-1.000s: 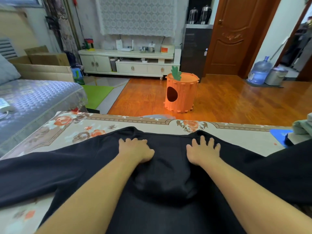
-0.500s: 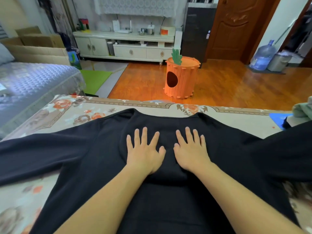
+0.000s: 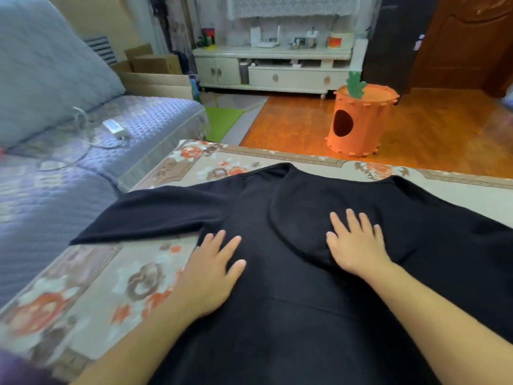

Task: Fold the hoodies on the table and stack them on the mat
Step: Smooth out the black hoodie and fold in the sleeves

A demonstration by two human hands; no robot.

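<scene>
While pressed flat on dark cloth, both palms down, fingers straight and spread, nothing grasped. Left hand at the left edge of the black hoodie, heel partly over the floral table cover, fingertips on the cloth near the armpit. Right hand further forward, flat on the rounded hood, which lies folded down over the back of the garment. Hoodie spread face down under and between both hands, body running toward the camera, collar edge away from it. Left of the left hand, one sleeve stretched out sideways, its cuff reaching the table's left edge. Right of the right hand, more black cloth running out of the picture. Beyond the fingertips, a bare strip of the flowered cover with a printed border. Far left of the left hand, a grey-blue quilted sofa with a white remote and a cable on its seat. Further off past the right hand, an orange carrot-shaped stool with a round hole, standing on the wooden floor. Behind it, a white low cabinet along the wall, small items on top, too blurred to name. Left of the cabinet, cardboard boxes; a green mat on the floor near the sofa's end. Far right, a brown door.
</scene>
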